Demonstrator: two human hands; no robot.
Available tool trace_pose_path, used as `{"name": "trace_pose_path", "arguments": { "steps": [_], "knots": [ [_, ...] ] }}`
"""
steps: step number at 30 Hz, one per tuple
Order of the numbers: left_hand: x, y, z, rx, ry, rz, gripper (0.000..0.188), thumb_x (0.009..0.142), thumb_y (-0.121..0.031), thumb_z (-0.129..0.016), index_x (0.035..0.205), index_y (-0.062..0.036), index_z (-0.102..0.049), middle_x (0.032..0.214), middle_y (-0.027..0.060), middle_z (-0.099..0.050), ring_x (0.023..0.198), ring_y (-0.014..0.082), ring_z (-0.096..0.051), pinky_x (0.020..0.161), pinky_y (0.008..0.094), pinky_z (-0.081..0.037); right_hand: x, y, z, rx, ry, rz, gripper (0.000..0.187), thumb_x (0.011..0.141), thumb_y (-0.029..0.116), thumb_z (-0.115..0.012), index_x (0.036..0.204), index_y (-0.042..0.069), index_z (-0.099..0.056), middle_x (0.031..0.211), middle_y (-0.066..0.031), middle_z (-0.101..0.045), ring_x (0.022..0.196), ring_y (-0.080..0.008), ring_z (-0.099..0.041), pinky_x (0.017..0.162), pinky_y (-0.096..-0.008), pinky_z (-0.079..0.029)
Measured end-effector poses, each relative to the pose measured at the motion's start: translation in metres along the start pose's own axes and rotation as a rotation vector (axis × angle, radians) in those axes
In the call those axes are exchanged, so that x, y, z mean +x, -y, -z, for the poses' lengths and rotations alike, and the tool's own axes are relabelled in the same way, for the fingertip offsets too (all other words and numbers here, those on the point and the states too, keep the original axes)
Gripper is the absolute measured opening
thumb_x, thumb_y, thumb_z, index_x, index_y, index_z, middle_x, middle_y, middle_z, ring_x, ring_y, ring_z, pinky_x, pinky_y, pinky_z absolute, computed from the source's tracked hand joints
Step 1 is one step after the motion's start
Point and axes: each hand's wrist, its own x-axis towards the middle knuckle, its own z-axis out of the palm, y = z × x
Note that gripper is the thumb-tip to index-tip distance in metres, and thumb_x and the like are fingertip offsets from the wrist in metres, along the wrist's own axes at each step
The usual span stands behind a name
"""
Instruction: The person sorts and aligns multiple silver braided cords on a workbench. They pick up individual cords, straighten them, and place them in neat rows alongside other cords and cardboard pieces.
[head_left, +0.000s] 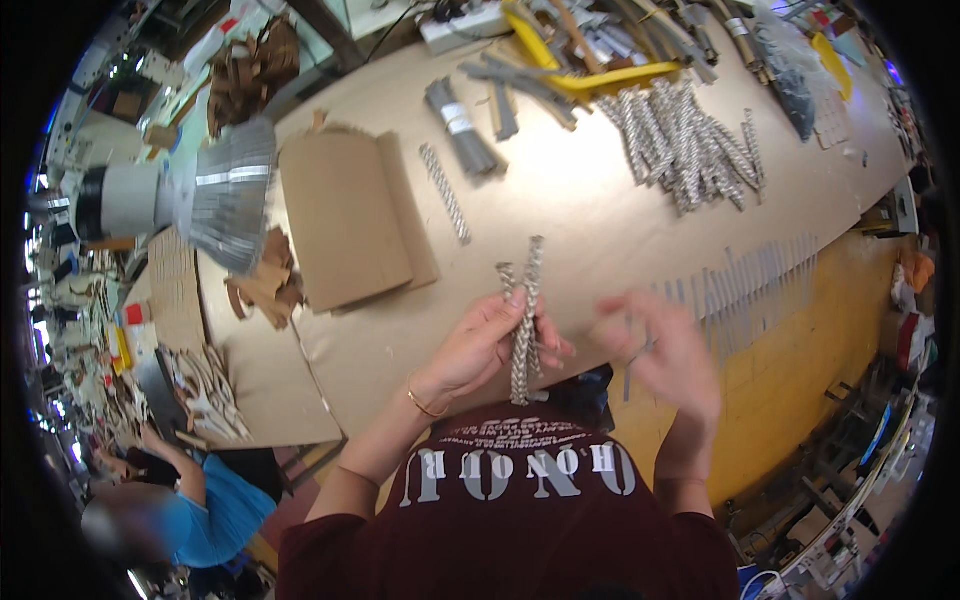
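Left hand (490, 333) grips braided strips (520, 350) between thumb and fingers, in front of the torso at the near edge of the table (375, 350). Right hand (655, 342) is positioned to the right, apart from these strips; motion blur prevents telling whether it holds anything. A single braided piece (445, 193) lies beyond the left hand, beside brown sheets (345, 215). A braided pile (680, 145) lies at far right.
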Motion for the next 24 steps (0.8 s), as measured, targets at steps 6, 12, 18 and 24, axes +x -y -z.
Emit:
{"name": "trace_pose_path", "arguments": {
  "steps": [6, 12, 18, 24],
  "knots": [
    [-0.024, 0.027, 0.0, -0.036, 0.109, 0.204, 0.033, 0.108, -0.033, -0.033, 0.111, -0.0036, -0.049, 0.09, 0.0089, -0.06, 0.086, 0.024, -0.066, 0.078, 0.0347, -0.056, 0.063, -0.018, -0.037, 0.748, 0.116, 0.236, 0.054, 0.104, 0.042, -0.043, 0.132, -0.003, -0.054, 0.124, -0.0155, -0.064, 0.116, -0.0242, -0.06, 0.1, -0.0392, -0.045],
    [-0.029, 0.031, 0.005, -0.029, 0.099, 0.188, 0.03, 0.108, -0.03, -0.036, 0.112, -0.0041, -0.049, 0.092, 0.0076, -0.058, 0.088, 0.0225, -0.064, 0.082, 0.0358, -0.054, 0.067, 0.015, -0.047, 0.608, 0.608, 0.166, 0.056, 0.105, 0.044, -0.038, 0.123, -0.004, -0.06, 0.106, -0.0177, -0.07, 0.098, -0.023, -0.069, 0.085, -0.0371, -0.054],
    [-0.032, 0.03, 0.006, -0.085, 0.064, 0.249, 0.027, 0.107, -0.029, -0.039, 0.103, -0.0051, -0.051, 0.087, 0.0071, -0.057, 0.085, 0.022, -0.063, 0.081, 0.0367, -0.053, 0.061, 0.021, -0.044, 0.385, 0.643, 0.127, 0.051, 0.104, 0.041, -0.041, 0.125, -0.003, -0.057, 0.112, -0.0185, -0.067, 0.106, -0.0252, -0.066, 0.09, -0.0383, -0.051],
    [-0.018, -0.006, 0.013, -0.049, -0.029, -0.135, 0.03, 0.107, -0.033, -0.038, 0.101, -0.0069, -0.051, 0.075, 0.0042, -0.055, 0.075, 0.0201, -0.062, 0.076, 0.0339, -0.053, 0.059, 0.01, -0.061, 0.652, -0.033, 0.231, 0.059, 0.1, 0.049, -0.048, 0.133, -0.001, -0.052, 0.121, -0.0124, -0.062, 0.108, -0.0202, -0.058, 0.096, -0.0367, -0.045]
  ]
}}
